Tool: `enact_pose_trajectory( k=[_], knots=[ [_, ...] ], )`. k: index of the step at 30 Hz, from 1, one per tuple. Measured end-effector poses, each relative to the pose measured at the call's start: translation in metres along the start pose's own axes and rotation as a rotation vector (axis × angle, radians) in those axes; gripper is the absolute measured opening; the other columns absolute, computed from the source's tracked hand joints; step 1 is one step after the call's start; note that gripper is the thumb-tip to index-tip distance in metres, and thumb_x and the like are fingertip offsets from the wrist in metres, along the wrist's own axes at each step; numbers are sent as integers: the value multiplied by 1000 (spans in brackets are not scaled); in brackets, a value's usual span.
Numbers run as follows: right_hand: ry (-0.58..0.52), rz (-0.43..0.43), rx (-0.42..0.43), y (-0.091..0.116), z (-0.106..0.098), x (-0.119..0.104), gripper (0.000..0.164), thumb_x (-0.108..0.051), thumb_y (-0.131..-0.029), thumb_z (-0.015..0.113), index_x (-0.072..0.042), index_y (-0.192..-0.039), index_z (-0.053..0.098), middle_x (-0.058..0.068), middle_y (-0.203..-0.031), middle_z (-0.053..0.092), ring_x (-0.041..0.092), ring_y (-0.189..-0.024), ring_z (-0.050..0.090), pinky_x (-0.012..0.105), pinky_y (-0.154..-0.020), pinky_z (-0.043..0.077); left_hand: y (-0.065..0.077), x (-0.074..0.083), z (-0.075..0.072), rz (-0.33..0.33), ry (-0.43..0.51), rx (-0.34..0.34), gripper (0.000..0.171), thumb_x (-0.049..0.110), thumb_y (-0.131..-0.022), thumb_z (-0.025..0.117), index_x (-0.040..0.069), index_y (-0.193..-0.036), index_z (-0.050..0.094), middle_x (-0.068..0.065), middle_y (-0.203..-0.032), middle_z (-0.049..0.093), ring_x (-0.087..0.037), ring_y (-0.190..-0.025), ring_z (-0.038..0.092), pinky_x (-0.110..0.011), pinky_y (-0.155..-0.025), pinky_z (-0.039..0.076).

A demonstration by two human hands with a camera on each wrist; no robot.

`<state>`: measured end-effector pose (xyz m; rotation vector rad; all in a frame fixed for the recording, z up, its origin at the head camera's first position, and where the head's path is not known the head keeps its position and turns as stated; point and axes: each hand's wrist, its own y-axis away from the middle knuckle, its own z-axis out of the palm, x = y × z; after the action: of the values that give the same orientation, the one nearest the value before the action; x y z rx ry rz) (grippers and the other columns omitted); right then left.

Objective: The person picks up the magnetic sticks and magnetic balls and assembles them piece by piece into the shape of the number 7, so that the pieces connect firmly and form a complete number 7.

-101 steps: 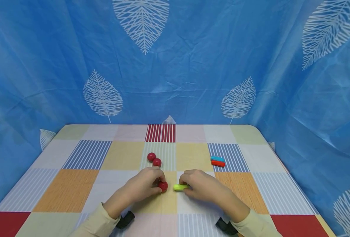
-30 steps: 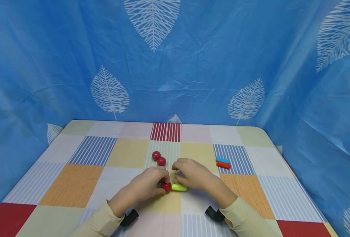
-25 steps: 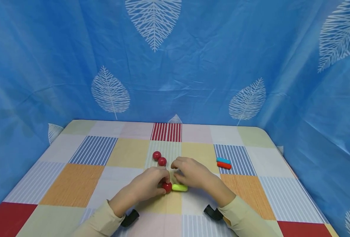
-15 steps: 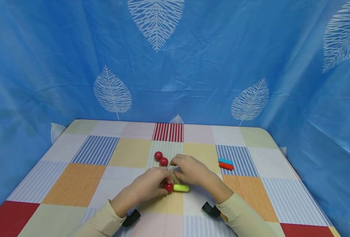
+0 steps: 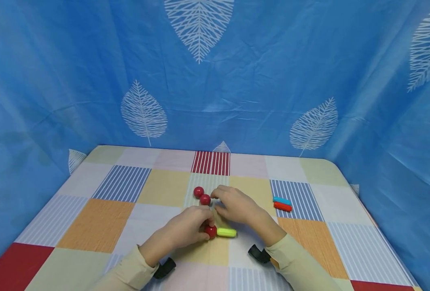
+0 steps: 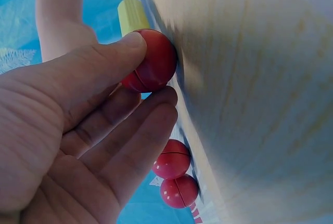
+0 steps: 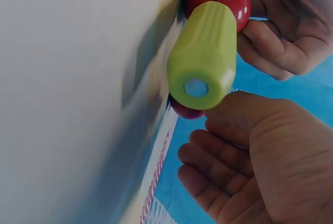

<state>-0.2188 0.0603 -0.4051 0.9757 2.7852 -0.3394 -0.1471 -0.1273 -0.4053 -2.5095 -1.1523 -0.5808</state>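
My left hand pinches a glossy red ball with a groove round it, resting on the table, between thumb and fingers. Against the ball's right side lies a short lime-green fluted rod, its near end showing a pale round spot in the right wrist view. No hand holds the rod. Beyond it, my right hand hovers with loosely bent fingers and nothing in them. Its fingertips are close to the nearer of two more red balls, the near ball and the far ball, which touch; whether they meet it I cannot tell.
To the right, a blue rod and a red rod lie side by side on the patchwork tablecloth. A blue curtain with white leaf prints stands behind the table and along both sides.
The lime-green rod, earlier held by my right hand apart from the ball, now lies against it, released. My right hand has moved forward and left toward the two other balls.
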Motion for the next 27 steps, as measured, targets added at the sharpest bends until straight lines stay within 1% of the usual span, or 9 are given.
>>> enact_pose_trajectory(
  k=[6, 9, 11, 14, 18, 20, 25, 27],
  knots=[
    [40, -8, -4, -7, 1, -1, 34, -15, -87, 69, -10, -120, 63, 1, -115, 61, 16, -109, 57, 32, -96, 46, -1, 0, 0, -6, 2, -5, 26, 8, -74, 85, 14, -85, 63, 9, -81, 60, -9, -73, 54, -19, -65, 45],
    [68, -41, -14, -12, 2, -2, 37, -16, -87, 71, -10, -123, 63, 1, -115, 61, 16, -110, 56, 32, -96, 46, 0, 1, 0, -5, -1, -6, 26, 8, -74, 85, 14, -86, 63, 9, -82, 59, -10, -73, 54, -19, -66, 45],
    [81, -62, -26, -14, 2, -3, 37, -17, -87, 71, -11, -123, 64, 1, -113, 61, 16, -108, 56, 32, -95, 46, 0, 1, 1, -2, -2, -3, 26, 8, -74, 85, 14, -86, 63, 9, -82, 59, -10, -74, 55, -19, -66, 45],
    [93, -70, -44, -17, 4, -4, 34, -19, -88, 70, -11, -121, 65, 0, -109, 61, 15, -104, 56, 31, -92, 47, 0, 0, 0, 6, -4, 0, 26, 8, -74, 85, 14, -86, 63, 9, -81, 58, -11, -73, 55, -19, -65, 44],
    [97, -42, -58, -18, 5, -4, 30, -26, -89, 71, -13, -115, 64, -2, -105, 60, 13, -99, 55, 29, -90, 47, 0, 0, 0, 11, -1, -4, 24, 9, -74, 85, 14, -85, 64, 9, -80, 57, -11, -72, 54, -19, -64, 43],
    [89, -29, -55, -19, 6, -4, 27, -28, -89, 71, -14, -110, 62, -4, -100, 60, 11, -94, 55, 28, -86, 48, -1, 0, 0, 8, 2, -7, 24, 9, -74, 85, 14, -85, 64, 9, -80, 57, -11, -71, 54, -19, -63, 43],
    [39, 5, -44, -20, 7, -5, 21, -26, -88, 73, -15, -98, 58, -6, -86, 59, 9, -78, 53, 24, -73, 49, -1, 0, 0, -12, 1, -13, 25, 10, -74, 85, 14, -86, 64, 10, -80, 58, -10, -71, 53, -20, -64, 43],
    [19, 19, -43, -20, 7, -6, 21, -25, -88, 74, -14, -97, 58, -6, -84, 59, 8, -75, 52, 24, -71, 49, -1, 1, 0, -18, 1, -16, 25, 10, -74, 85, 14, -86, 64, 10, -81, 58, -9, -71, 53, -20, -64, 44]
  ],
)
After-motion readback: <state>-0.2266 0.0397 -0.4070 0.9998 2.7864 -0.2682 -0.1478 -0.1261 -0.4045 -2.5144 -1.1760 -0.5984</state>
